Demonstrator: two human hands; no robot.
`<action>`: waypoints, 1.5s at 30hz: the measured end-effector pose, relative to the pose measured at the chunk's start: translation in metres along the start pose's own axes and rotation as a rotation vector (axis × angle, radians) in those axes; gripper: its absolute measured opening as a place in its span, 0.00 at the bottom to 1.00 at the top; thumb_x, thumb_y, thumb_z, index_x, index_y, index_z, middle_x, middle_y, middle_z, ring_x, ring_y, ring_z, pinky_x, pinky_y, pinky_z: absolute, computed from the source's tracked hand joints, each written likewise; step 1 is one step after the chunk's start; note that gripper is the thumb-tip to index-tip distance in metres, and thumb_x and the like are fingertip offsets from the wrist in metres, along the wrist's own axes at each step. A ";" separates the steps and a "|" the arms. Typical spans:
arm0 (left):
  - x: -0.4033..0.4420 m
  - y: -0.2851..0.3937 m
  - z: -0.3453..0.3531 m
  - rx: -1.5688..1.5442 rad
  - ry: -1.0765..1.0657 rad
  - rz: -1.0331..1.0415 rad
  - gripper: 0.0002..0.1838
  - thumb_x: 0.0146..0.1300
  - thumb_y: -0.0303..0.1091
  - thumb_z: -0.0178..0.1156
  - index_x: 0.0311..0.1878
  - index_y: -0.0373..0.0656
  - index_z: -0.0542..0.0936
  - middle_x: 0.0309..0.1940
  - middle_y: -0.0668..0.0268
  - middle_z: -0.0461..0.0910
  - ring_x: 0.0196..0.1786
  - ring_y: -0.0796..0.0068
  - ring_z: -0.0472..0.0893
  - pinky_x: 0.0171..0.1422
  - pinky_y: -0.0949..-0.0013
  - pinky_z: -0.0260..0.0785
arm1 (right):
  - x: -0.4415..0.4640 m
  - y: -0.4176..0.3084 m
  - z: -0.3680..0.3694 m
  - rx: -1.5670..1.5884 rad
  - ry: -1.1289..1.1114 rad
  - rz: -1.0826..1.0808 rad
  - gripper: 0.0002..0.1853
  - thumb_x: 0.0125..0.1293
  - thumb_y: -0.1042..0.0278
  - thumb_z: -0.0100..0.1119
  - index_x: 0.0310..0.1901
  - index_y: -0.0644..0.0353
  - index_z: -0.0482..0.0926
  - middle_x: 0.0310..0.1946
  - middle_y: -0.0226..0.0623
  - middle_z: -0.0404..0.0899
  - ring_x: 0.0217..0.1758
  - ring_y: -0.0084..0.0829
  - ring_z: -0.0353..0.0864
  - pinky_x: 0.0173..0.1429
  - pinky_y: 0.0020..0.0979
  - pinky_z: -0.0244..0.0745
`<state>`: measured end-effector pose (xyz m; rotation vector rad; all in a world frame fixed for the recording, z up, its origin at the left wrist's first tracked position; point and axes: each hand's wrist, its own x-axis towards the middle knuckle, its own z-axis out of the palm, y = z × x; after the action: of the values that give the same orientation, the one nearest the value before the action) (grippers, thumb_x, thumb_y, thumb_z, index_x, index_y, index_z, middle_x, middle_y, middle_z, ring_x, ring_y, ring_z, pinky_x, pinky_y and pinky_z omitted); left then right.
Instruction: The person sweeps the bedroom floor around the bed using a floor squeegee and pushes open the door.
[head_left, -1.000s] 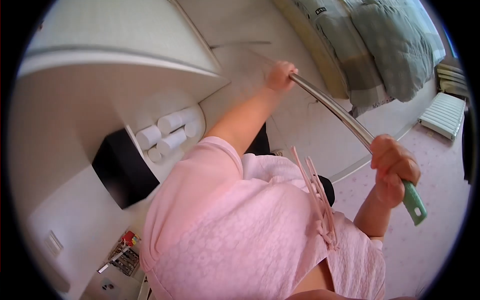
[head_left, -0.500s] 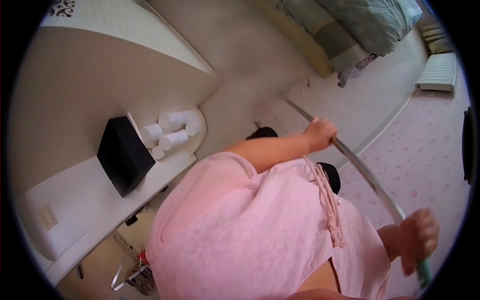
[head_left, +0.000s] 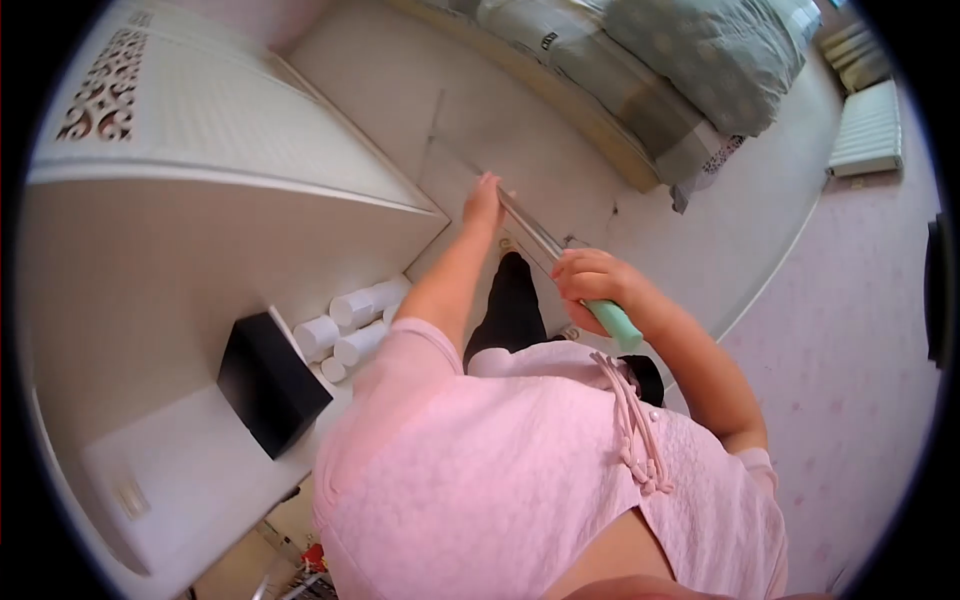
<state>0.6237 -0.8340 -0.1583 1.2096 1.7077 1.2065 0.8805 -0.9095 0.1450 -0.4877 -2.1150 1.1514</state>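
Observation:
A long metal pole point(head_left: 530, 225) with a green grip slants across the view over the pale floor. My left hand point(head_left: 485, 203) is closed round its shaft, with the arm stretched forward. Nearer my body, my right hand point(head_left: 598, 285) wraps the upper end by the green grip point(head_left: 613, 324), whose butt sticks out below the fingers. The pole's far end, near the base of the white cabinet, is blurred, with a thin bar-like shape there; I cannot make out what kind of head it is.
A white cabinet point(head_left: 300, 230) stands at the left, with a black box point(head_left: 272, 385) and several white rolls point(head_left: 368, 303) on a shelf. A bed with grey-green bedding point(head_left: 690, 60) is at the top. A white radiator point(head_left: 868, 130) stands by the pink-patterned wall point(head_left: 830, 330) at the right.
Both hands have swung the pole forward and to the left, toward the cabinet. My right hand has come in from the lower right, closer to my left hand. The view has shifted.

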 end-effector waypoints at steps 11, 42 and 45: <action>0.004 0.180 0.102 0.006 -0.811 0.656 0.06 0.44 0.31 0.65 0.28 0.52 0.82 0.25 0.61 0.79 0.33 0.56 0.78 0.43 0.56 0.71 | 0.124 -0.122 -0.108 -0.300 0.591 -0.051 0.25 0.63 0.51 0.62 0.16 0.51 0.62 0.10 0.21 0.68 0.11 0.19 0.68 0.19 0.21 0.63; 0.523 0.351 -0.271 -0.376 0.268 0.736 0.07 0.59 0.22 0.58 0.29 0.44 0.69 0.20 0.68 0.69 0.22 0.77 0.67 0.27 0.73 0.60 | 0.649 0.366 -0.054 0.080 -0.093 0.365 0.40 0.54 0.72 0.68 0.69 0.49 0.63 0.65 0.42 0.66 0.49 0.29 0.80 0.44 0.29 0.79; 0.554 0.373 -0.302 -0.454 -0.157 0.795 0.10 0.59 0.29 0.62 0.29 0.44 0.69 0.19 0.68 0.69 0.20 0.77 0.65 0.25 0.73 0.59 | 0.723 0.390 -0.032 0.042 -0.158 0.243 0.26 0.54 0.65 0.68 0.56 0.50 0.73 0.50 0.41 0.77 0.41 0.35 0.81 0.45 0.35 0.78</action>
<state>0.2857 -0.3464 0.2725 1.6789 0.7533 1.7675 0.3965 -0.2466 0.1035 -0.6682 -2.2048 1.4086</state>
